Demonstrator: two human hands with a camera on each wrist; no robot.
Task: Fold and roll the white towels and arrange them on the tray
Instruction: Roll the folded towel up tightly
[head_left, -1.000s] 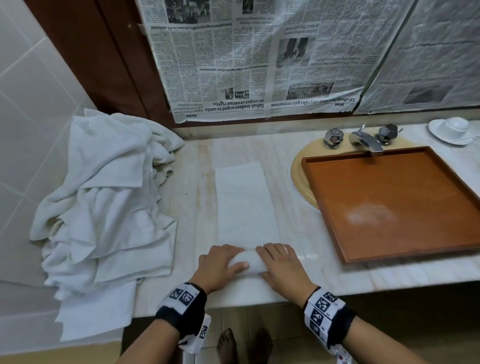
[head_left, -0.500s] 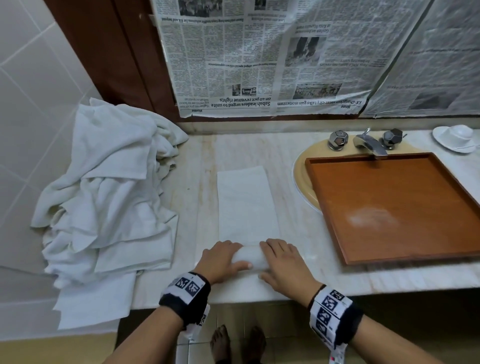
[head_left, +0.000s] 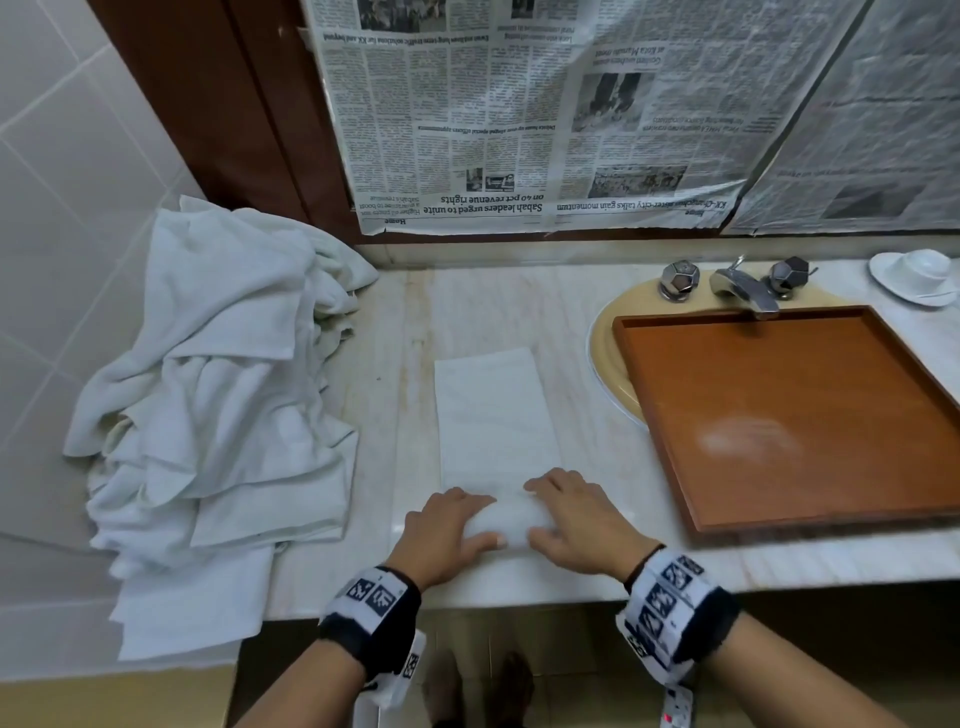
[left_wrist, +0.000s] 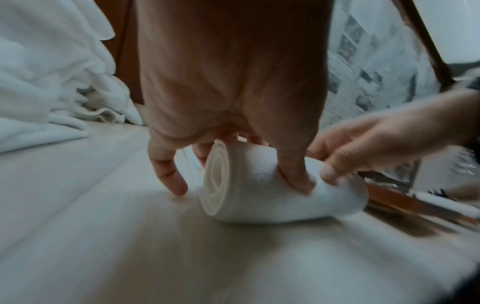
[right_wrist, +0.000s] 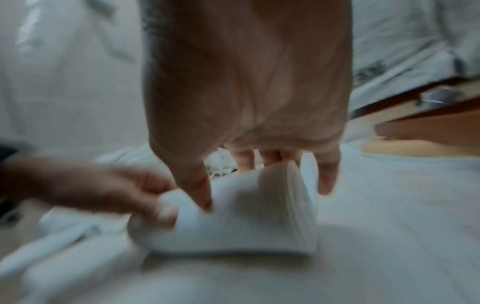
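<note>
A white towel (head_left: 493, 415) folded into a long strip lies on the counter, its near end wound into a roll (head_left: 511, 517). My left hand (head_left: 449, 525) grips the roll's left end and my right hand (head_left: 571, 519) grips its right end, fingers over the top and thumbs on the near side. The left wrist view shows the spiral end of the roll (left_wrist: 217, 181) under my left hand (left_wrist: 233, 164). In the blurred right wrist view, my right hand (right_wrist: 259, 174) curls round the roll (right_wrist: 241, 222). The empty wooden tray (head_left: 649, 405) sits over the sink at right.
A heap of loose white towels (head_left: 218, 405) fills the counter's left end and hangs over its front edge. Behind the tray are a tap (head_left: 743, 288) and a white cup on a saucer (head_left: 917, 273). Newspaper (head_left: 519, 114) covers the wall behind.
Both hands have rolled the towel a little farther from the counter edge. The roll is thicker and the flat strip shorter.
</note>
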